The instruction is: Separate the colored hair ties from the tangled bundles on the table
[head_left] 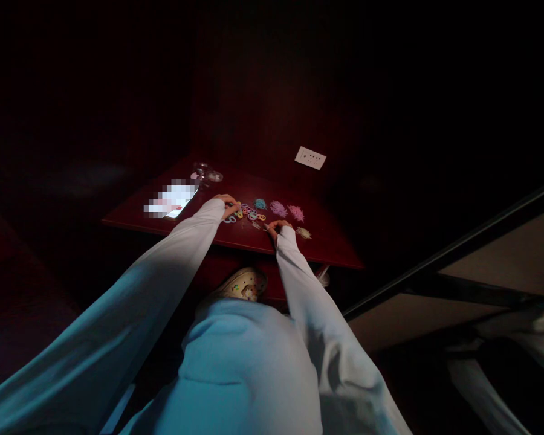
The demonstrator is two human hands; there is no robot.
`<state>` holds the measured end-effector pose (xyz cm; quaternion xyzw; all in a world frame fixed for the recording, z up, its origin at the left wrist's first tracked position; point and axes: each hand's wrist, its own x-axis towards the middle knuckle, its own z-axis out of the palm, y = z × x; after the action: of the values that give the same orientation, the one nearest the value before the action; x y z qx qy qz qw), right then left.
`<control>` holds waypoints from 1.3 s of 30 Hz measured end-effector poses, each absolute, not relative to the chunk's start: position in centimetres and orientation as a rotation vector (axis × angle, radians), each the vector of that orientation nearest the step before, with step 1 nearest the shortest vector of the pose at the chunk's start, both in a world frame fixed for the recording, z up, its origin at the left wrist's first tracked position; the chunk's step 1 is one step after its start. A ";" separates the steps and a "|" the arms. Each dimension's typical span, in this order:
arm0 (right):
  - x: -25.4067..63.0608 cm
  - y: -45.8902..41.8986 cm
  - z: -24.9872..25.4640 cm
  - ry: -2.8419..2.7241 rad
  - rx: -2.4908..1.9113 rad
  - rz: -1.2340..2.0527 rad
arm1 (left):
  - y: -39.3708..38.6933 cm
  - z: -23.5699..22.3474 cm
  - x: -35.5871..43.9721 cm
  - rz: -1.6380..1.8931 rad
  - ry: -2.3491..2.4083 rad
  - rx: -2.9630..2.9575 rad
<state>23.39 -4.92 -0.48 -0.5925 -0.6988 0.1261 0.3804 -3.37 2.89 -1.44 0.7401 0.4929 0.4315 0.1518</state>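
My left hand (228, 204) is at the left side of a loose pile of small, colourful loop-shaped pieces (249, 211). Its fingers are bent together at the pile's edge, and what they hold, if anything, is too small to name. Just right of the pile, my right hand (278, 228) has its thumb and fingers pinched, seemingly on something tiny. Small heaps of thin pieces lie behind and beside it: a teal heap (260, 204), a purple heap (278, 208), a pink heap (296, 212) and a pale yellow heap (303, 232).
The dark red tabletop (326, 248) meets a wall with a white socket plate (310, 157). A lit phone (176, 199) lies at the left, with clear plastic packaging (207, 174) behind it. Below the table edge is a clog-style shoe (243, 284).
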 end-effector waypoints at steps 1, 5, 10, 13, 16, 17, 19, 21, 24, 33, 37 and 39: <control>23.6 -4.9 -0.5 -1.764 -1.496 0.360 | 2.8 -1.5 -3.3 1.249 1.412 2.115; 24.4 -5.0 -0.4 -1.692 -1.396 0.512 | 2.6 -1.4 -3.1 1.277 1.382 2.075; 24.2 -5.0 -0.5 -1.664 -1.331 0.562 | 2.5 -1.1 -3.0 1.261 1.386 2.043; 23.3 -4.6 -0.5 -1.741 -1.336 0.491 | 2.5 -1.0 -3.0 1.246 1.388 2.036; 22.2 -4.3 -0.2 -1.887 -1.376 0.379 | 2.5 -1.1 -3.1 1.246 1.383 2.052; 22.0 -4.3 -0.2 -1.919 -1.390 0.352 | 2.6 -1.2 -3.1 1.255 1.378 2.058; 21.9 -4.4 0.0 -1.933 -1.403 0.319 | 2.6 -1.4 -3.1 1.277 1.369 2.063; 22.2 -4.7 0.1 -1.897 -1.389 0.302 | 2.6 -1.5 -3.2 1.293 1.364 2.058; 23.5 -5.1 0.1 -1.844 -1.372 0.335 | 2.6 -1.6 -3.2 1.305 1.360 2.047; 26.1 -6.4 0.3 -1.941 -1.343 0.378 | 3.1 -1.6 -3.1 1.276 1.421 2.100; 25.6 -6.6 0.5 -1.932 -1.342 0.384 | 3.1 -1.6 -3.1 1.270 1.441 2.116; 25.3 -6.5 0.3 -1.915 -1.333 0.396 | 3.0 -1.5 -3.1 1.255 1.445 2.122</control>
<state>25.28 -6.49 0.32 -0.5213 -0.7492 0.1549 0.3779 -3.10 2.99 -1.50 0.7351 0.5005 0.4348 0.1414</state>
